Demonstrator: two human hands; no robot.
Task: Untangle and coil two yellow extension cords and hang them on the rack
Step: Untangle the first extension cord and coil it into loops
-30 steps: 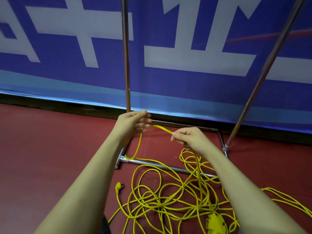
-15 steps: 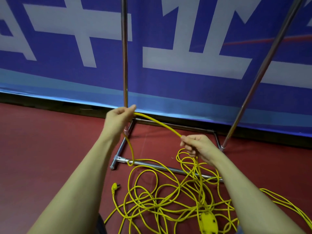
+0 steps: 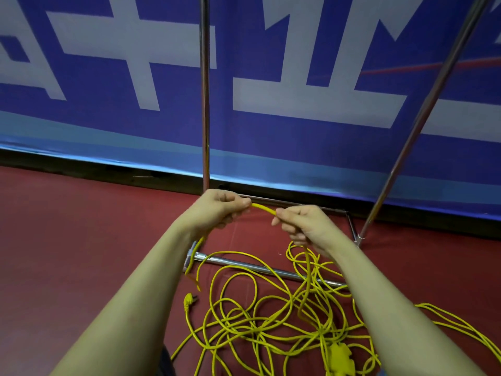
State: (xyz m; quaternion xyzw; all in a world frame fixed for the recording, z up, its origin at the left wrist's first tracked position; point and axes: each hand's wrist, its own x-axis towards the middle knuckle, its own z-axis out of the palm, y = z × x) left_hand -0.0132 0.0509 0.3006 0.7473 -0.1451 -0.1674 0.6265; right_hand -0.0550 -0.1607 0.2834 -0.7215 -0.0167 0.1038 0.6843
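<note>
Change: hands that were spread apart half a second ago, with a long arc of cord strung between them, have come close together, so only a short yellow span point(image 3: 263, 209) bridges them now
Cord in hand: that span runs from the left hand point(image 3: 220, 208) to the right hand point(image 3: 299, 223); below the left wrist a doubled length point(image 3: 195, 256) hangs toward the floor, and from under the right hand a strand drops into the heap
Left hand: fingers curled round the cord, thumb and fingertips pinching it where the span begins
Right hand: fingers closed on the cord, pinching the other end of the span
Meaning: reads as one more loop being handed to the left hand, so coiling looks barely begun
Tangle: most of the yellow cords point(image 3: 260, 318) lie on the red floor point(image 3: 67, 240) as crossed loops, a plug point(image 3: 187, 300) at the left edge and a socket block point(image 3: 340, 359) near the bottom
Two cords: where one ends and the other starts I cannot tell
Rack: chrome rack point(image 3: 205, 104) stands just behind the hands, its base bar partly under the loops; no cord hangs on the uprights in view
Backdrop: blue banner point(image 3: 298, 147) with white lettering behind the rack
</note>
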